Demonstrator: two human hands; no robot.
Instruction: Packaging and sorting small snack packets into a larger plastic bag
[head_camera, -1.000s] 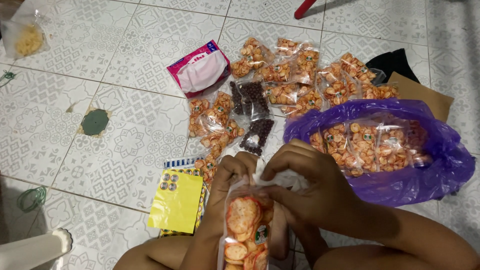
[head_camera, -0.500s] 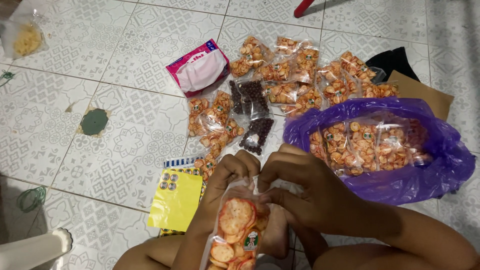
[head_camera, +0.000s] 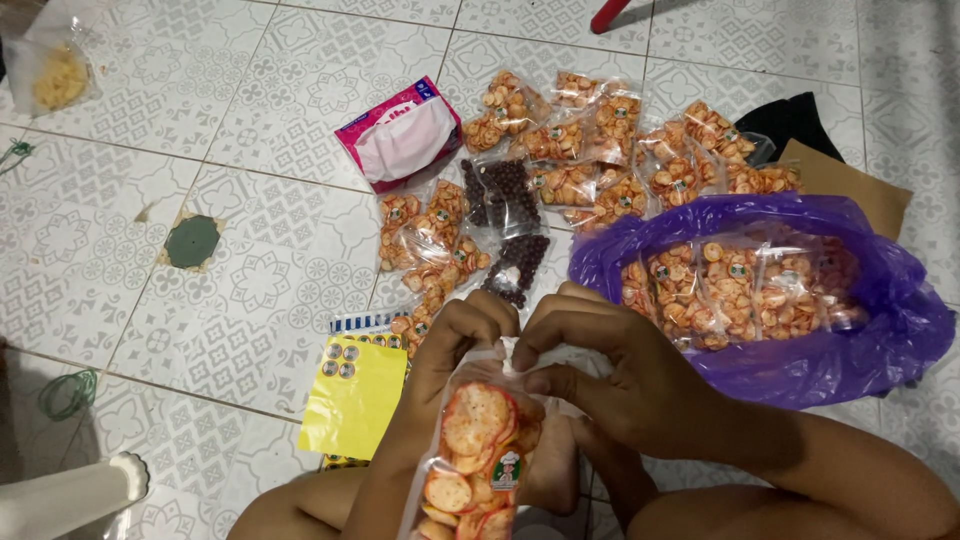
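pinching cracker bag (head_camera: 478, 450) mouth — both hands (head_camera: 540, 360), purple bag (head_camera: 850, 340) just beside

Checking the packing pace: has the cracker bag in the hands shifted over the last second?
Yes. The cracker bag slid left, toward the yellow sheet.

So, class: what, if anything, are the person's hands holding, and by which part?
Both the left hand and right hand grip a clear plastic bag of round orange crackers at its gathered top.

Both hands meet at centre, left hand (head_camera: 462, 335) and right hand (head_camera: 610, 370) with fingers curled and pinched together.
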